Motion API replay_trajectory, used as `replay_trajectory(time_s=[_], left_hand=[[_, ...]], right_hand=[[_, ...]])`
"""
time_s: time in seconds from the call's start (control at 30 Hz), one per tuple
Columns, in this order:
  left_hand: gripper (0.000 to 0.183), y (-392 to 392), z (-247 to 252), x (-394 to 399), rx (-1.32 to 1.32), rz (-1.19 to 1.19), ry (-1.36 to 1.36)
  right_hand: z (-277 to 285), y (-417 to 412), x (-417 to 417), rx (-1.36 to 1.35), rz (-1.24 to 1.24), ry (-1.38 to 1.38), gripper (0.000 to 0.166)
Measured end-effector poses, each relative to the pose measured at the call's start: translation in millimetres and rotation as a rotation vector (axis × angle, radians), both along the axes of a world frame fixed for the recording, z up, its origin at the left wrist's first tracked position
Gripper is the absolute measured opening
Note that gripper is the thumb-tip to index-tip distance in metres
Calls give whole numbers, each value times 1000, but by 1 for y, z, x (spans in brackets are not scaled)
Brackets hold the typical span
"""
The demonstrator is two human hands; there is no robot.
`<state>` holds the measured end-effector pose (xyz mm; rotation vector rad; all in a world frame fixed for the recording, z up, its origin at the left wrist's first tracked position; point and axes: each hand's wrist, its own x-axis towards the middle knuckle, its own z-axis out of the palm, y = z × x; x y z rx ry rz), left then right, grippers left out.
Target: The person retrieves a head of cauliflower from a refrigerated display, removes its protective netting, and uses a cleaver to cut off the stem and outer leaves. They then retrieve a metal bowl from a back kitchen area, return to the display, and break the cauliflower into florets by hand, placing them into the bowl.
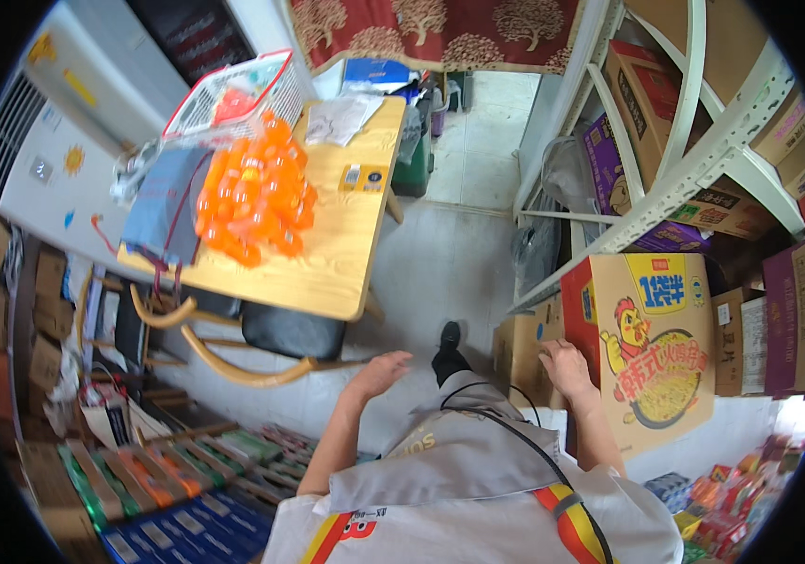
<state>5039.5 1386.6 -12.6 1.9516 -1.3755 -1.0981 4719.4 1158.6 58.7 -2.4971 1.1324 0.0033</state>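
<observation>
In the head view my left hand (383, 374) hangs in the air over the floor, holding nothing, its fingers slightly blurred and loosely spread. A wooden chair with a black seat (293, 331) is the nearest thing on that side. My right hand (566, 366) is empty too, fingers apart. It is beside a large noodle carton (656, 352) with a cartoon chicken on its face; whether it touches the carton I cannot tell. Under that hand is a plain cardboard box (526, 352). One dark shoe (450, 335) shows ahead of my apron (459, 437).
A wooden table (332, 247) bears bagged orange bottles (254, 190), a blue-grey bag (166, 204) and a white basket (233, 99). Metal shelving (692, 190) with cartons lines the right. Grey floor (438, 261) runs to a doorway under a red curtain (438, 32). Packaged goods (184, 465) stand lower left.
</observation>
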Motion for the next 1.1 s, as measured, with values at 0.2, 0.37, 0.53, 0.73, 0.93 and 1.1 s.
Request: replay_trajectory(time_s=[0.2,0.37,0.53,0.73,0.93,1.1], left_hand=[[35,-145,75,95,-54,107,-76],[36,-309,121,169,-195,-32,-282],[40,-490,159,209,-387,-221,-230],[50,-742,192,224,-638,-443,-92],[67,-918,231,352,-607,18,429],[57,-973,287,498,-912,541,433]], right_hand=[[-7,-99,140,17,117,-110,25],[27,-182,207,176,108,-326,26],[18,-254,228,196,20,-295,27],[1,-365,265,208,-182,-304,27],[13,-501,332,98,-342,-237,24],[26,-598,381,114,-440,-222,24]])
